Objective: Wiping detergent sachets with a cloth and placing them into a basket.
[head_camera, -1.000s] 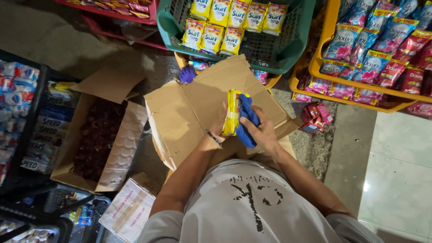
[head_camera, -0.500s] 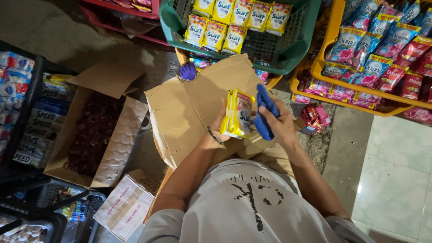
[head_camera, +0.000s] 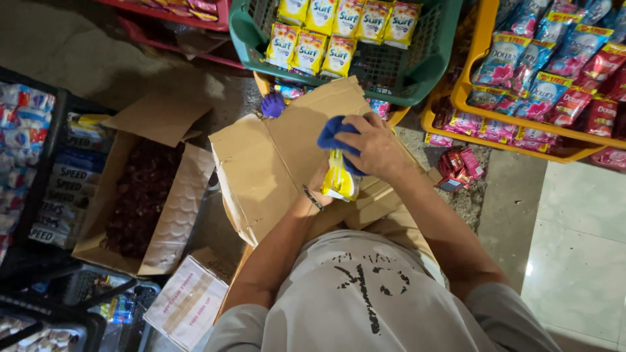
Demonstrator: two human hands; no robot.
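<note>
Right hand (head_camera: 375,146) closes on a crumpled blue cloth (head_camera: 331,135), pressing it on top of a bundle of yellow plastic sachets (head_camera: 340,179). Left hand (head_camera: 319,189) grips the bundle from below, mostly hidden. Bundle's long axis runs near-far, upright, over a flattened brown cardboard box (head_camera: 274,156). Far: green plastic basket (head_camera: 430,45), eight yellow sachets visible inside.

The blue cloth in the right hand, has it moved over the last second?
Yes. The blue cloth went out to the right, then back up and left over the yellow packet's top, nearer the green basket.
</note>
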